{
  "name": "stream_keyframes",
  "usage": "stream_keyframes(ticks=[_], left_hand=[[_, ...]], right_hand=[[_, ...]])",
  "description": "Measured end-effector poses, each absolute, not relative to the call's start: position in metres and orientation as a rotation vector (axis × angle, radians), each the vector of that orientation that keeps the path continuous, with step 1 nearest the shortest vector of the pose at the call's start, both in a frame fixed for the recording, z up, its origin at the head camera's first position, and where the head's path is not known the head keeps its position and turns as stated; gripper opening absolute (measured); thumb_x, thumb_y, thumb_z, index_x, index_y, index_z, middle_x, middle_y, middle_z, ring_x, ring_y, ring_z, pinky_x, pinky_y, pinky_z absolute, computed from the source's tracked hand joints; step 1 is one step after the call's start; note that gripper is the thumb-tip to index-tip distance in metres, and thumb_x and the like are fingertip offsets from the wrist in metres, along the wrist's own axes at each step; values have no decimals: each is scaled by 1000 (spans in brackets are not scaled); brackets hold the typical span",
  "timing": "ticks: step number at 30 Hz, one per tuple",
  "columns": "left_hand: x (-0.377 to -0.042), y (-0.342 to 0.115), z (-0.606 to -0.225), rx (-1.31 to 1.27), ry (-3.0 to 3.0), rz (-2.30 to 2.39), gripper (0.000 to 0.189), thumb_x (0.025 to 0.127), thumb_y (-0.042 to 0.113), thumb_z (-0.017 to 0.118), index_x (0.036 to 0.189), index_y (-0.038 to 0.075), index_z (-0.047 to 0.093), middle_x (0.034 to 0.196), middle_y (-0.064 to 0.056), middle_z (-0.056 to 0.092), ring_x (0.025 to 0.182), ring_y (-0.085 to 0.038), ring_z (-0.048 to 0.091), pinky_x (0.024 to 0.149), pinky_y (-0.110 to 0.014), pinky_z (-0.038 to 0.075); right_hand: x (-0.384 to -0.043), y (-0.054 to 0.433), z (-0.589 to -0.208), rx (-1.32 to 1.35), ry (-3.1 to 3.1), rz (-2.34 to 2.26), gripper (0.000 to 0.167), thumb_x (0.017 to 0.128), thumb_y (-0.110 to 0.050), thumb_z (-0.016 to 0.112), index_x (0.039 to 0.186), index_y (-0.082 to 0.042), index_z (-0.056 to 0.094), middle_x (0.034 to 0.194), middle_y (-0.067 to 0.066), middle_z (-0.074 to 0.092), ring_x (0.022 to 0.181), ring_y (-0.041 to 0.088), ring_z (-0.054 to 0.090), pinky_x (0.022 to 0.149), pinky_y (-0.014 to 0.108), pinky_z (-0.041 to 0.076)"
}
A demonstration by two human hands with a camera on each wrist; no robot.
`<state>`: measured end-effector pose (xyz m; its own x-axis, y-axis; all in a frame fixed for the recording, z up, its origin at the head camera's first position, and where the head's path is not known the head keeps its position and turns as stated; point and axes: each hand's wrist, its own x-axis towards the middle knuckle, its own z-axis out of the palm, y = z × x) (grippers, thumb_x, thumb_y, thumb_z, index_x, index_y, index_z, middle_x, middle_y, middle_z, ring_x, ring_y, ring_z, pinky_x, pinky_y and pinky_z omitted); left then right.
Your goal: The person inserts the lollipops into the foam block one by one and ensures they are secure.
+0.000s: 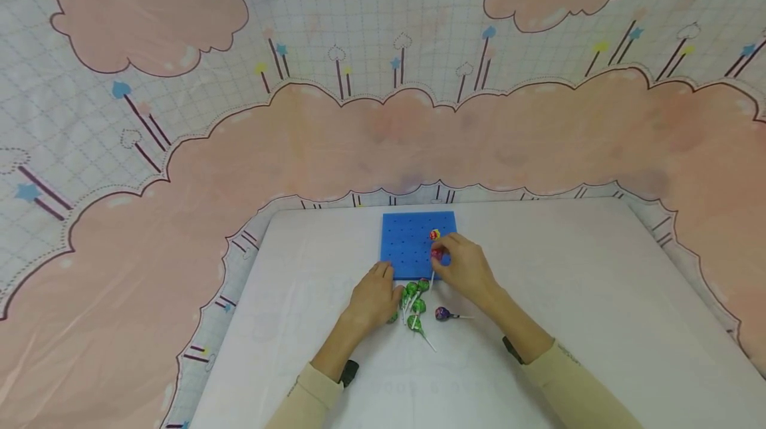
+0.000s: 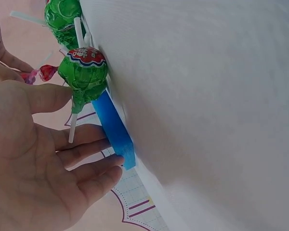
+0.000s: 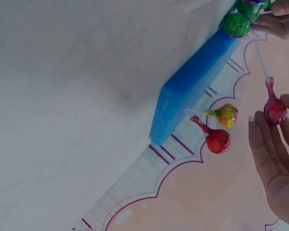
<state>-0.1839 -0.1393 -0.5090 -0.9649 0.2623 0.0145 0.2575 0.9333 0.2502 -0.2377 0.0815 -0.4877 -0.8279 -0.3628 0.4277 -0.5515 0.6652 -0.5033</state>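
Right wrist view: my right grip pinches a pink-red lollipop by its wrapped head, bare stick jutting out. From the head, it is over the right, near part of the blue board, stick running back toward me. That long axis lies well off the upright line of the standing yellow lollipop. My left grip, fingers loosely extended, touches the board's near left corner, farther off.
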Motion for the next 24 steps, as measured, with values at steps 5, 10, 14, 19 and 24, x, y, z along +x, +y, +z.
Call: stream_keyframes(ticks=[5,10,14,19,24], left_hand=[[-185,-139,-510,417,3071,394,56,108,30,56,144,-14,49,149,-26,51,143,-40,47,119,-46,41],[-186,-139,-510,432,3070,381,56,108,30,55,143,-14,50,149,-26,51,143,-40,48,119,-45,41],[-186,-139,-510,436,3072,377,56,108,30,55,143,-13,50,149,-26,51,143,-41,48,119,-45,41],[-186,-139,-510,440,3075,383,54,108,29,55,142,-13,50,148,-26,51,142,-41,48,119,-46,41],[-185,-140,-511,439,3072,389,54,108,29,55,142,-13,50,148,-26,51,142,-41,47,119,-46,41]], right_hand=[[-242,82,-486,725,-2549,910,21,87,-9,84,105,-5,76,98,5,68,86,26,71,73,30,62],[-246,82,-487,716,-2517,917,23,85,-9,85,105,-4,76,99,5,68,85,25,71,69,29,61],[-249,82,-487,713,-2496,935,23,85,-6,85,105,-4,75,100,6,68,86,25,70,69,29,60],[-251,82,-486,729,-2441,990,24,84,-1,85,105,-2,75,102,8,69,88,26,71,72,34,63],[-254,83,-486,737,-2390,1011,24,83,1,85,104,-1,74,103,10,69,87,26,71,72,39,64]])
